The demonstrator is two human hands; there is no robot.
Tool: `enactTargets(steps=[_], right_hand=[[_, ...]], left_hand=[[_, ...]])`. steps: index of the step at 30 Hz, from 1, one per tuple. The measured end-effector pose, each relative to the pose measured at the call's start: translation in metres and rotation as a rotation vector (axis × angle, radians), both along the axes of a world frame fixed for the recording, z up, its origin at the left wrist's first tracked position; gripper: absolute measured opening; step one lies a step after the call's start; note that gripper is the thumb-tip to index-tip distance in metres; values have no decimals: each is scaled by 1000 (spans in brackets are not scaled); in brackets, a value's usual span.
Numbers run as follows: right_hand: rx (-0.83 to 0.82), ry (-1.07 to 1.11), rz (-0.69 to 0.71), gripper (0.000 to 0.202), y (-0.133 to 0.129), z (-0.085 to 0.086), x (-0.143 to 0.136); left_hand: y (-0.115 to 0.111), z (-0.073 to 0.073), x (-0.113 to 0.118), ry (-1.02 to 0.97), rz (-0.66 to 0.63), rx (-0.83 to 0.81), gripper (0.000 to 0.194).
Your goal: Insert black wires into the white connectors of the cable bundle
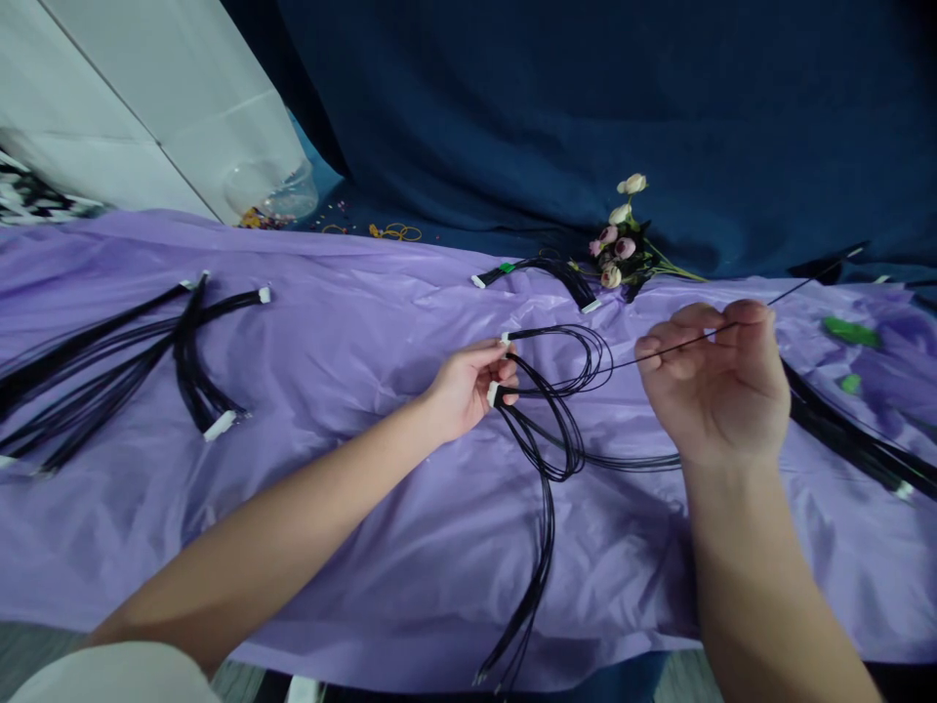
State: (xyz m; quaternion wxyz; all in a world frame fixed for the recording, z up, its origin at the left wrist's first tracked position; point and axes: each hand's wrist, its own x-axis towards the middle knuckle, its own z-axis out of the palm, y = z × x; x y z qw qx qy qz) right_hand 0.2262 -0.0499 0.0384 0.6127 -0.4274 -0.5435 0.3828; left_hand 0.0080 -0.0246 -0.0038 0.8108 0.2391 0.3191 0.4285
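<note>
Purple-covered tabletop [329, 586] meets a dark blue curtain [586, 88]. In the head view, mid-tabletop, my left hand [468, 391] grips the black harness [560, 475] by its white connectors [493, 394]; my right hand [721, 386] pinches a single wire [805, 282], seemingly singling it out. Next probably calls for steady connectors, untangled loops. Loose tails [523, 615] reach the near edge; room opens leftward, toward other bundles [197, 342].

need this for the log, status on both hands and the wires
Left hand holding white connectors. Right hand pinching one thin black wire, stretched straight. Black wire loops between the hands, possible snag.
</note>
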Motion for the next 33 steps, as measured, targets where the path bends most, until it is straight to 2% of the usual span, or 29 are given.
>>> enactTargets(steps=[4, 6, 9, 12, 16, 26, 33], right_hand=[[36, -14, 32, 45, -6, -2, -7], [68, -71, 36, 32, -8, -8, -12], [168, -392, -22, 10, -10, -18, -21], [289, -689, -82, 10, -9, -24, -31], [398, -840, -128, 13, -8, -24, -37], [386, -850, -156, 12, -8, -24, -37], [316, -817, -172, 15, -9, -26, -37]], left_hand=[[-1, -3, 0, 15, -13, 57, 10], [-1, -4, 0, 13, -44, 61, 10], [-2, -3, -1, -4, -98, 66, 10], [-3, -1, -1, -2, -119, 51, 9], [-5, 3, 0, 3, -135, 46, 8], [-7, 5, 0, -7, -144, 61, 9], [-7, 5, 0, 23, -144, 112, 9]])
